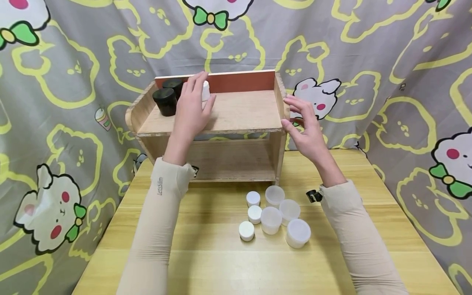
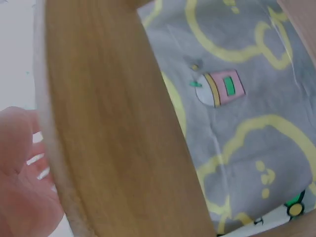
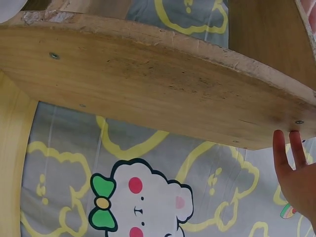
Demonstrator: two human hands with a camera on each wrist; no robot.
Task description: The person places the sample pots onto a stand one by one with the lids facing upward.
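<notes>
Over the top board of a wooden two-level shelf (image 1: 243,108), the left hand (image 1: 192,104) reaches with extended fingers and its thumb apart. A white jar (image 1: 205,91) stands beside the index finger, partly hidden; whether the hand touches it cannot be told. Two black jars, one in front (image 1: 165,102) and one behind (image 1: 173,85), are left of that hand. In the left wrist view the left hand (image 2: 24,173) shows beyond a wooden panel (image 2: 113,123). The right hand (image 1: 307,130) touches the shelf's right side; in the right wrist view its fingertips meet the outer panel (image 3: 148,84), the hand (image 3: 298,182) holding nothing.
On the wooden table (image 1: 214,262), in front of the shelf, stand three small white jars, the nearest (image 1: 246,230) at the left, and several larger translucent ones, including one at the right (image 1: 298,232). A patterned grey curtain (image 1: 121,53) hangs behind and on both sides.
</notes>
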